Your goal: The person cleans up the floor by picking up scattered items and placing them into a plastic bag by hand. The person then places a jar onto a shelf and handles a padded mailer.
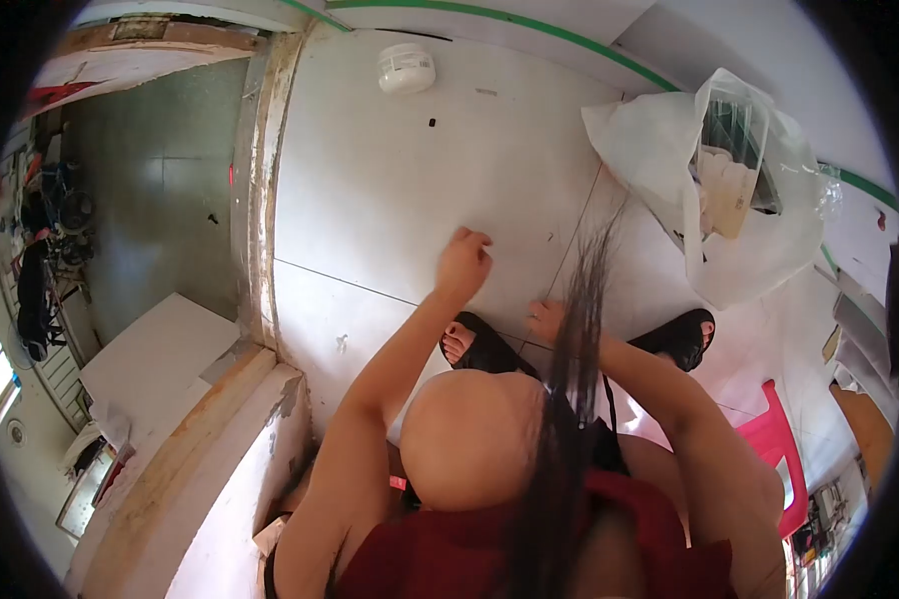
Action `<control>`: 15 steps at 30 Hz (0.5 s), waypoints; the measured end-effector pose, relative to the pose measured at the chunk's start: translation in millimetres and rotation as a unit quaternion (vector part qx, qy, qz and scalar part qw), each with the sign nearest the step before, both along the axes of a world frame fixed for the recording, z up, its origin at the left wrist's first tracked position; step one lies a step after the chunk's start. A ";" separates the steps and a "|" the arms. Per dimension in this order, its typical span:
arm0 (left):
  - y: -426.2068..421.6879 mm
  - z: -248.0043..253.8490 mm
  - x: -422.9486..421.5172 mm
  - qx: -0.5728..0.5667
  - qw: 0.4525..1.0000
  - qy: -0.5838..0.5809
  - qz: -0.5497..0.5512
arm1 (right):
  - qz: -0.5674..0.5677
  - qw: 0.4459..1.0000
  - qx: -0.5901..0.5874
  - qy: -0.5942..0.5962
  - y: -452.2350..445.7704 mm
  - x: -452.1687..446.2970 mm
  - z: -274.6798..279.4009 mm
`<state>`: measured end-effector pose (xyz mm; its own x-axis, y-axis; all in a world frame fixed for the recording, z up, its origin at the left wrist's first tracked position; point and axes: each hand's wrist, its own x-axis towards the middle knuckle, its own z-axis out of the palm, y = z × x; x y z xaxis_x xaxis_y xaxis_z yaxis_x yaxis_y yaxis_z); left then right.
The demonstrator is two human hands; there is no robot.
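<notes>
Above the white tiled floor [370,190], my left hand [464,265] reaches forward with its fingers curled in. What it holds, if anything, is hidden. My right hand [545,321] is lower and closer to my body, beside hanging dark hair [569,369] that covers part of it. Its fingers look bent and a ring shows; I cannot make out anything in them. A small black piece [432,123] lies on the floor beyond my left hand. Farther off stands a white lidded jar [406,68].
A white plastic bag [639,130] holding boxes stands at the right. My feet in black sandals [484,344] are below the hands. A red plastic stool [784,439] is at the lower right. At the left, a worn door frame [262,190] borders another room.
</notes>
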<state>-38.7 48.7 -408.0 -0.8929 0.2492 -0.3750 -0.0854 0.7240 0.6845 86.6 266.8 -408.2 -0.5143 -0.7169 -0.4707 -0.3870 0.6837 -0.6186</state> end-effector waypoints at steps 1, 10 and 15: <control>-7.4 0.7 -2.5 -0.031 0.999 0.030 -0.019 | -0.003 1.000 -0.003 -0.003 0.9 2.6 -9.4; -10.3 -10.0 14.5 -0.032 0.998 -0.009 -0.047 | -0.039 0.998 -0.005 0.039 12.9 5.7 -20.8; -3.8 -14.1 13.1 -0.090 0.988 0.060 -0.113 | -0.133 0.978 -0.156 0.030 13.1 -20.2 19.5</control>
